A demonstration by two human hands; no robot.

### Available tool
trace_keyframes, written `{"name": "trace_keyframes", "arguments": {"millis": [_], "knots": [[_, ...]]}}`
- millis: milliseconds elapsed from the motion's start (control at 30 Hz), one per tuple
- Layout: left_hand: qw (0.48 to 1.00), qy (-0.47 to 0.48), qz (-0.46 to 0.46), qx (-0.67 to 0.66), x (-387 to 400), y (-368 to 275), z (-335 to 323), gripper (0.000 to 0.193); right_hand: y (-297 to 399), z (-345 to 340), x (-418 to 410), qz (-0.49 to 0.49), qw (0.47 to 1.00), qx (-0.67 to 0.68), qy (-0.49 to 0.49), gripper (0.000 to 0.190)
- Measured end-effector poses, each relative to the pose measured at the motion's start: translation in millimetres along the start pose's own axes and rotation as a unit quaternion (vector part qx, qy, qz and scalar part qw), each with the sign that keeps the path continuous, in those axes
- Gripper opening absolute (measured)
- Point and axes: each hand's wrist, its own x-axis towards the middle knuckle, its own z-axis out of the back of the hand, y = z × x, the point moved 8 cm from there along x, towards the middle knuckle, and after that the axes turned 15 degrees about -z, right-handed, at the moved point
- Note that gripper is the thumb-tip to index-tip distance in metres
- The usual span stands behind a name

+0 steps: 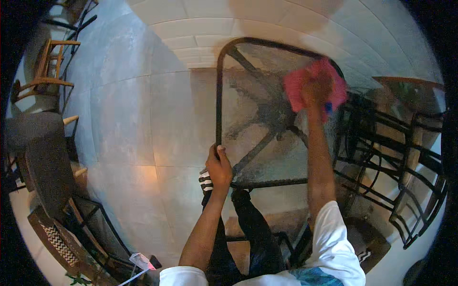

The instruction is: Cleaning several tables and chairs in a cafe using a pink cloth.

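A square glass-topped table with a dark metal rim [219, 100] stands before me, its legs and centre hub showing through the glass. My left hand [219, 166] grips the rim at its near left corner, thumb on top. At the far right corner, my right hand [316, 87] presses a pink cloth [293, 87] against the glass and rim; it is blurred, and its fingers are partly lost against the cloth. A small blue patch shows beside the cloth.
A white brick-patterned wall [211, 26] rises behind the table. Black metal chairs [393, 143] crowd the right side. At left stand a wooden chair [46, 80], a grey upholstered seat [46, 157] and a bench with a zigzag-patterned cushion [61, 245]. A long-handled dustpan [141, 261] is at lower left.
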Motion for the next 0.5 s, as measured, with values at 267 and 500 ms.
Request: {"name": "trace_keyframes", "arguments": {"millis": [267,500], "knots": [[1.000,-0.013,0.012,-0.020,1,3,-8,0.045,115,-132,-107,0.437,0.893,-0.067,-0.089,0.073],[0.998,-0.015,0.012,-0.061,2,22,-10,0.045,-27,2,5,0.196,0.965,-0.027,-0.174,0.061]]}}
